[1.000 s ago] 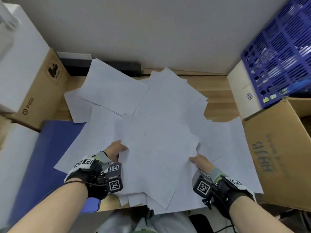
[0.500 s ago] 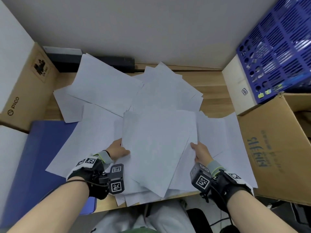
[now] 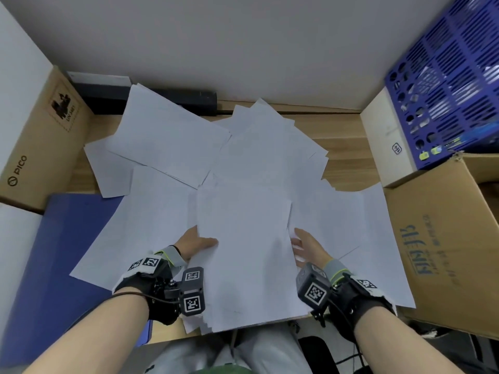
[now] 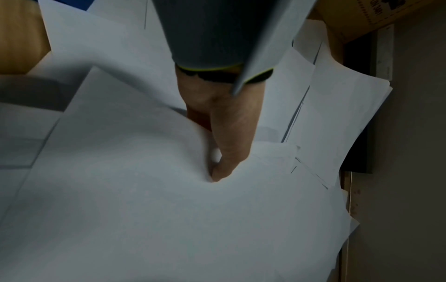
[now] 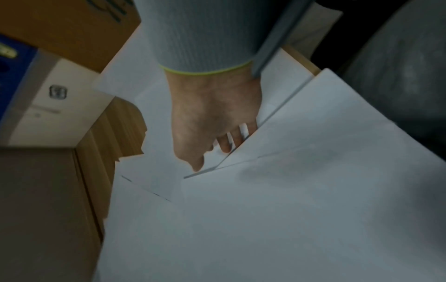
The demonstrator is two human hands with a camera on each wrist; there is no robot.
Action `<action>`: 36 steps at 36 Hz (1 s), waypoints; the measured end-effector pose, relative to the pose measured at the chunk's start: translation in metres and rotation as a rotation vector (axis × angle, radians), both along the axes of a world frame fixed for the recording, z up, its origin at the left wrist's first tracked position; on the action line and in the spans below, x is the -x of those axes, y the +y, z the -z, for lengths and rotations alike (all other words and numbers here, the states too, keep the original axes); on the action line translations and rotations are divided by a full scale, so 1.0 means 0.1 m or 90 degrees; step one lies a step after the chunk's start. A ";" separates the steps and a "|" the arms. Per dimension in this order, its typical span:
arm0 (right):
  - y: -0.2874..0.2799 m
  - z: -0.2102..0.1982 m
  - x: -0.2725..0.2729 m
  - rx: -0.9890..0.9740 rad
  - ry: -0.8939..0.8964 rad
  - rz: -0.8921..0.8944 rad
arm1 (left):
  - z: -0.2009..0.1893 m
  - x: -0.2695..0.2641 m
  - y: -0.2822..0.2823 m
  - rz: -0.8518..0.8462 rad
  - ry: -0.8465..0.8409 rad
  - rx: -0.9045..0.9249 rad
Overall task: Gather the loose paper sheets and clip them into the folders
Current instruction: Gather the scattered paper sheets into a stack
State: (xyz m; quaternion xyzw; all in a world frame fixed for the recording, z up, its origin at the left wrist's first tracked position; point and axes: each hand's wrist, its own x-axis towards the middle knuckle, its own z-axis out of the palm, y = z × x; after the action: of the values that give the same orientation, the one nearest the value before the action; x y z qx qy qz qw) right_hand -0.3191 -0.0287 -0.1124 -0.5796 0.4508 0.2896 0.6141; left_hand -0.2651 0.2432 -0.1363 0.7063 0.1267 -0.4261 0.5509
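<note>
A stack of white paper sheets (image 3: 243, 252) lies squared at the desk's near edge between my hands. My left hand (image 3: 199, 242) holds its left edge, with the thumb (image 4: 226, 152) pressed on top and the fingers hidden beneath. At the stack's right edge my right hand (image 3: 305, 244) has its fingers (image 5: 237, 139) tucked under and the thumb beside the edge. More loose sheets (image 3: 167, 139) fan out over the desk behind and to the right (image 3: 337, 220). A blue folder (image 3: 54, 252) lies at the left, partly under the sheets.
A PICO cardboard box (image 3: 35, 147) stands at the left, with a white box (image 3: 16, 252) below it. On the right are a large cardboard box (image 3: 445, 238), a white box (image 3: 388, 141) and a blue crate (image 3: 453, 85). A black bar (image 3: 172, 98) lies along the wall.
The held stack has turned from tilted to square with the desk edge. My hands have come closer together along its sides.
</note>
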 end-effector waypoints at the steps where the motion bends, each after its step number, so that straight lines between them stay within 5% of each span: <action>1: -0.01 -0.01 -0.02 -0.009 0.007 0.014 | -0.01 0.00 -0.04 0.003 0.000 0.014; 6: 0.08 -0.01 -0.06 -0.042 -0.007 -0.070 | -0.02 0.00 -0.15 -0.048 0.032 0.058; 17: 0.05 0.07 -0.08 0.032 -0.096 0.002 | -0.32 -0.23 -0.32 -0.005 -0.054 0.069; 29: 0.01 -0.99 -0.92 0.087 -0.444 0.182 | -1.37 -0.92 -0.47 -0.171 -0.355 0.165; 36: 0.09 -1.10 -0.86 0.107 -0.454 0.092 | -1.18 -0.90 -0.29 -0.218 -0.408 0.152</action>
State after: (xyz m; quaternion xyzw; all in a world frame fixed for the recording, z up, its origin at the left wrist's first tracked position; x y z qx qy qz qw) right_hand -0.2327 -0.0198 -0.0029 -0.6590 0.2705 -0.0124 0.7017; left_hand -0.1756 0.2141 -0.0180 0.7033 0.0137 -0.0973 0.7041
